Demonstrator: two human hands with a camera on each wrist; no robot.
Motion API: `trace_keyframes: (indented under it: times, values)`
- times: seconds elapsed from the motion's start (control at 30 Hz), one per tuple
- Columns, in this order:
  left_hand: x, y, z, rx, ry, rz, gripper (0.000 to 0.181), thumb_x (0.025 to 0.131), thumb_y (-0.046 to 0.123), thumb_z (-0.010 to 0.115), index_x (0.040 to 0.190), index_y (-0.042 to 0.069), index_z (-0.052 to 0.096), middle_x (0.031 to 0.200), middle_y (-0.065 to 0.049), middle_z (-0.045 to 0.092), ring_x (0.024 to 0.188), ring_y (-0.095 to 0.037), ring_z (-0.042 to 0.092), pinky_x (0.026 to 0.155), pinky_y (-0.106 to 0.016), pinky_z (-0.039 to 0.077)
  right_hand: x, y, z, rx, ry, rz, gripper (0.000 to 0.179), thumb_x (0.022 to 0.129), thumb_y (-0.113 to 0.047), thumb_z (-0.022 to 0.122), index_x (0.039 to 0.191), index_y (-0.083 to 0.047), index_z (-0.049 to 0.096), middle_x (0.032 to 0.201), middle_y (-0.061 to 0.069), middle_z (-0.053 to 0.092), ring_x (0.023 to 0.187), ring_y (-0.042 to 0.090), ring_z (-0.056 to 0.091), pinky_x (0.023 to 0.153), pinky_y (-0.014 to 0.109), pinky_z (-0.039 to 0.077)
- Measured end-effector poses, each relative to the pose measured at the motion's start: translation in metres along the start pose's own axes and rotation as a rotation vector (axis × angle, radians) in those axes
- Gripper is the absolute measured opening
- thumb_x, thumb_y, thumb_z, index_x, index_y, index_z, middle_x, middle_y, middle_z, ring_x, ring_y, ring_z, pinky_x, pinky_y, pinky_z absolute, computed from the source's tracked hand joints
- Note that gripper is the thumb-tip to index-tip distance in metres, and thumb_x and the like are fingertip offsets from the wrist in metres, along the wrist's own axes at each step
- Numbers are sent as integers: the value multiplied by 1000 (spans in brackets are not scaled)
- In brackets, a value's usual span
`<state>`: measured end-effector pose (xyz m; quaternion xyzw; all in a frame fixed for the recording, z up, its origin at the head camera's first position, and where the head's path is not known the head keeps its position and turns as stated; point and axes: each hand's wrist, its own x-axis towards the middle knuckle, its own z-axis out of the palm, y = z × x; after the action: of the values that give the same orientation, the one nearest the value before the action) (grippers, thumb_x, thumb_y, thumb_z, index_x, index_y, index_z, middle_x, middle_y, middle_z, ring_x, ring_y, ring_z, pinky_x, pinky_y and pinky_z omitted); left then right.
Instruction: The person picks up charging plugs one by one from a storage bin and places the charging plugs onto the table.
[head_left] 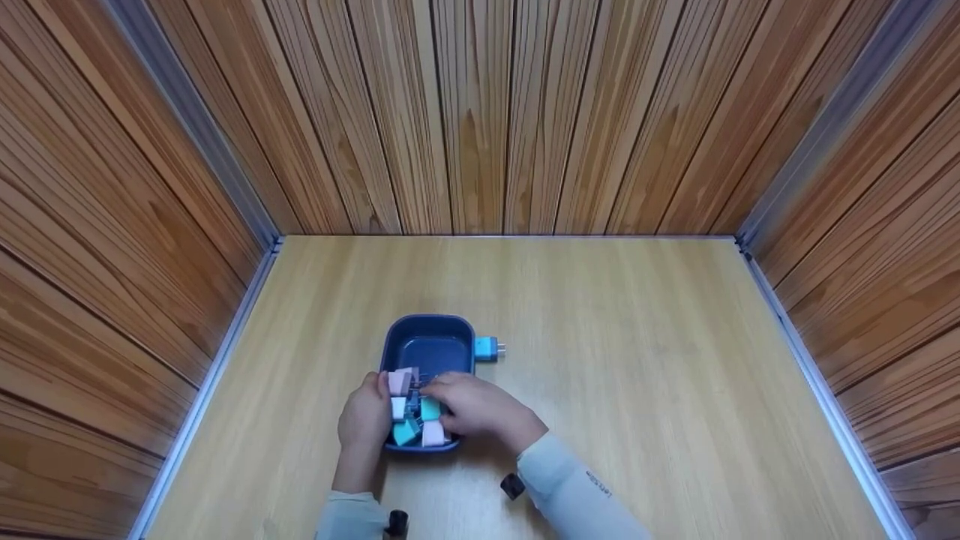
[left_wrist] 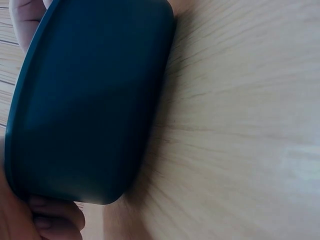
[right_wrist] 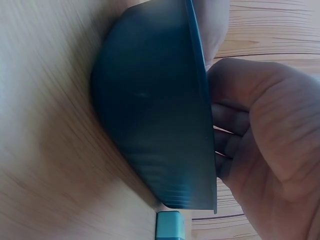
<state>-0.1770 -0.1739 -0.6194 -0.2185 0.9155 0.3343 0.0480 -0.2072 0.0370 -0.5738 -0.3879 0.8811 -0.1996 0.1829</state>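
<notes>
A dark blue bin stands on the table, with several plug adapters in its near half: pink, white and teal ones. My left hand grips the bin's left side, thumb at the rim beside the pink adapter. In the left wrist view, curled fingers press the bin's outer wall. Over the right rim, my right hand reaches in, its fingers around a teal adapter. Whether they pinch it is hidden; the bin's wall blocks the right wrist view.
A light blue plug adapter lies on the table against the bin's right side, metal prongs pointing right. Wood-panelled walls enclose the table at the back and both sides, with metal rails along the edges.
</notes>
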Motion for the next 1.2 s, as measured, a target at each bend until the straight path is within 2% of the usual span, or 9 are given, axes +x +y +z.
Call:
trace_keyframes:
  times: [0.17,0.3,0.57,0.97,1.2]
  values:
    - [-1,-1,0,14,20,24,51,111,48,34,125,6,60,97,-11,70,77,-23,63,61,-33,44,1,-2,-1,-35,-6,6,49,101,-26,66,149,-22,55,146,-6,58,136,15,52,111,39,43]
    - [-1,-1,0,9,29,26,49,111,46,34,121,7,61,92,-10,69,75,-23,61,61,-34,42,1,-2,-1,-43,-9,16,48,101,-26,65,148,-23,55,146,-6,58,136,14,52,111,39,44]
    - [-1,1,0,-12,-7,-10,48,111,48,33,119,9,61,87,-7,64,74,-22,59,61,-32,41,3,-3,-1,-101,-14,29,45,102,-25,65,146,-23,58,140,-5,63,127,14,58,107,37,48]
    - [0,1,0,-16,-15,-8,47,111,48,34,120,10,61,89,-7,65,76,-22,61,62,-32,42,5,-6,-2,-122,0,39,40,102,-24,65,142,-23,61,133,-6,66,121,13,62,103,37,50]
    - [-1,-1,0,14,30,46,46,111,44,34,113,7,61,78,-7,62,68,-22,57,56,-33,38,9,-3,4,-145,26,29,41,102,-24,64,142,-22,61,132,-5,66,119,13,62,103,36,50]
